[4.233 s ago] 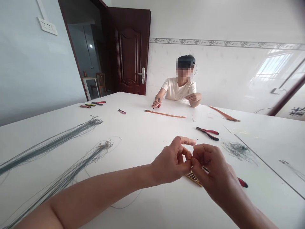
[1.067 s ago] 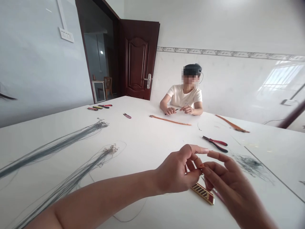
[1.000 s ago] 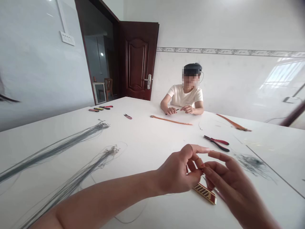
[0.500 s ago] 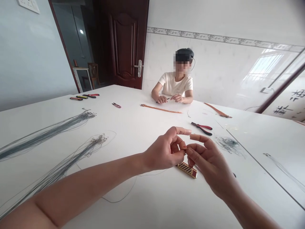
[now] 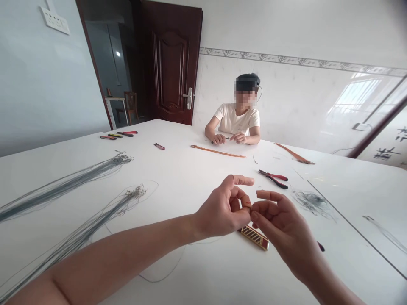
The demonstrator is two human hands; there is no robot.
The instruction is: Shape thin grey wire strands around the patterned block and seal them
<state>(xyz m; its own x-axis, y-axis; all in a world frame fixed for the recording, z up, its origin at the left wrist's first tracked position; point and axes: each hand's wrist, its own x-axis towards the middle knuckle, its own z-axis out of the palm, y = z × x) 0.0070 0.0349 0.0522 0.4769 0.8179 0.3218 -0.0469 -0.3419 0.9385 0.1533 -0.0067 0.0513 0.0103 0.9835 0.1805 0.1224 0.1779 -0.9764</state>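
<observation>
**Tiny orange bit pinched above the slotted bar**

My left grip (image 5: 222, 207) is curled, its forefinger raised clear, with the thumb closed on a tiny orange bit (image 5: 247, 204). My right grip (image 5: 282, 224) comes in from the other side, half open, its fingertips against that same bit. I can't tell whether they are actually squeezing it. The slotted bar (image 5: 254, 238), gold and dark red, lies on the tabletop (image 5: 197, 178) just below both grips, touching neither.

As far as I can judge, this work is midway. The bit is in my fingers and off the bar, while plenty of material lies around with neither grip on it. How much remains, I can't tell from here.

Left of the slotted bar lie two long bundles of grey wire (image 5: 63, 186) (image 5: 95, 228), their ends gathered into snarled knots. A loose wire (image 5: 162, 271) curves just below my left forearm. Right of the bar sits a small wire tangle (image 5: 311, 201), and beyond it are red-handled pliers (image 5: 273, 178). A red tool tip (image 5: 320, 246) pokes out just past my right grip.

Far beyond the bar, two orange bundles (image 5: 218, 151) (image 5: 295, 159) lie near a seated co-worker (image 5: 237, 118), whose hands work at the far edge. Further left are snips (image 5: 159, 146) and three small tools (image 5: 118, 135). Behind them all stands a dark wooden door (image 5: 171, 63), open, beside white tiled walls (image 5: 286, 101).
</observation>
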